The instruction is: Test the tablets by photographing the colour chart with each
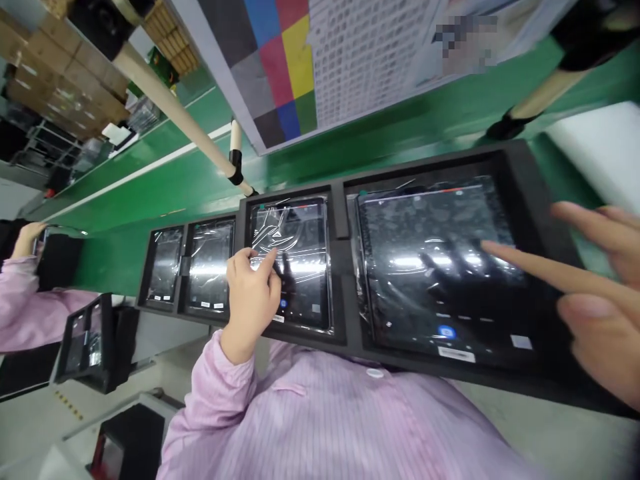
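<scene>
A black foam tray (345,267) lies in front of me with two film-wrapped tablets in its pockets. My left hand (253,293), in a pink sleeve, is curled with only the index finger out, its tip touching the screen of the middle tablet (305,267). My right hand (595,287) comes in from the right, fingers apart, its index fingertip on the lit screen of the large near tablet (430,267). Neither hand holds anything.
A second black tray (187,267) with two more wrapped tablets sits to the left on the green belt (165,187). A co-worker's pink sleeve and hand (20,293) are at far left. A colour chart board (290,60) stands behind; a black fixture (90,347) is lower left.
</scene>
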`<move>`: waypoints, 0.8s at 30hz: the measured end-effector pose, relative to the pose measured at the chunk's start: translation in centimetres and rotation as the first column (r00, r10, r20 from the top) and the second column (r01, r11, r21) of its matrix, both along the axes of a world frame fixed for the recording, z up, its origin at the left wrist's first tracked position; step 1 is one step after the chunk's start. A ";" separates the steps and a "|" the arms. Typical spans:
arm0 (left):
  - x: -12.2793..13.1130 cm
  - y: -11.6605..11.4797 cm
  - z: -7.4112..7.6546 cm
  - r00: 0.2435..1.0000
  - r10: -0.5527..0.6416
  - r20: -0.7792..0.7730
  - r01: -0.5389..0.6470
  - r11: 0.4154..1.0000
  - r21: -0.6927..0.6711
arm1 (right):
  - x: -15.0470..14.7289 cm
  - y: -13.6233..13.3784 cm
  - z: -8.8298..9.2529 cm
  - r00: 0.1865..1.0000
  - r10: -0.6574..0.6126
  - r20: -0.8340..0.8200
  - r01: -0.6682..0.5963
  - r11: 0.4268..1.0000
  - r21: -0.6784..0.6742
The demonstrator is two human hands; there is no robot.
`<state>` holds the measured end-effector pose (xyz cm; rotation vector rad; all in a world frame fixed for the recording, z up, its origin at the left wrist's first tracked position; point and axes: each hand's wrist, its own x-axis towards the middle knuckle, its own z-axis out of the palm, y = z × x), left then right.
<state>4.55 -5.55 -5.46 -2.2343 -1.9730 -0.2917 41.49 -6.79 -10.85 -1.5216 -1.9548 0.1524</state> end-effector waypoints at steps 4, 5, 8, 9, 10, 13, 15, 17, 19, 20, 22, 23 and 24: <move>0.1 -0.2 -0.3 0.999 -0.031 -0.042 0.029 0.998 -0.052 | 0.3 -1.2 -0.7 0.999 -0.041 0.010 0.040 0.999 0.019; -0.1 -0.4 -0.2 0.999 -0.029 -0.024 0.028 0.999 -0.028 | 0.2 -1.5 -0.6 0.996 -0.070 0.046 0.070 0.998 0.006; -0.7 -0.8 0.0 0.998 -0.056 0.038 0.054 0.997 0.047 | -0.6 -1.9 -0.1 0.984 -0.136 0.115 0.138 0.990 -0.008; -0.8 -0.9 0.0 0.996 -0.076 0.051 0.074 0.996 0.049 | -0.8 -1.9 0.0 0.982 -0.141 0.123 0.142 0.990 0.000; -0.9 -1.0 0.0 0.993 -0.097 0.061 0.094 0.995 0.041 | -1.0 -1.9 0.2 0.981 -0.142 0.129 0.141 0.990 0.013; -0.4 -1.3 -0.2 0.986 -0.141 0.089 0.141 0.990 0.008 | -1.3 -1.9 0.4 0.980 -0.138 0.143 0.132 0.990 0.050; 0.3 -1.5 -0.3 0.981 -0.159 0.107 0.161 0.987 -0.009 | -1.4 -1.8 0.5 0.979 -0.141 0.146 0.132 0.989 0.072; 1.0 -1.6 -0.3 0.979 -0.165 0.122 0.169 0.985 -0.022 | -1.4 -1.8 0.4 0.980 -0.146 0.135 0.134 0.987 0.091; 1.5 -1.6 -0.2 0.978 -0.165 0.127 0.170 0.985 -0.030 | -1.4 -1.8 0.4 0.982 -0.145 0.120 0.133 0.986 0.103; 1.7 -1.6 -0.1 0.978 -0.165 0.125 0.170 0.985 -0.032 | -1.4 -1.8 0.3 0.983 -0.143 0.116 0.131 0.986 0.106; 2.0 -1.5 0.0 0.978 -0.169 0.119 0.174 0.984 -0.035 | -1.4 -1.9 0.2 0.982 -0.143 0.122 0.129 0.985 0.115; 2.1 -1.5 0.1 0.978 -0.171 0.118 0.176 0.984 -0.034 | -1.4 -1.9 0.2 0.981 -0.145 0.130 0.130 0.984 0.121; 2.1 -1.5 0.1 0.978 -0.172 0.118 0.177 0.984 -0.032 | -1.4 -1.9 0.1 0.979 -0.149 0.136 0.132 0.983 0.125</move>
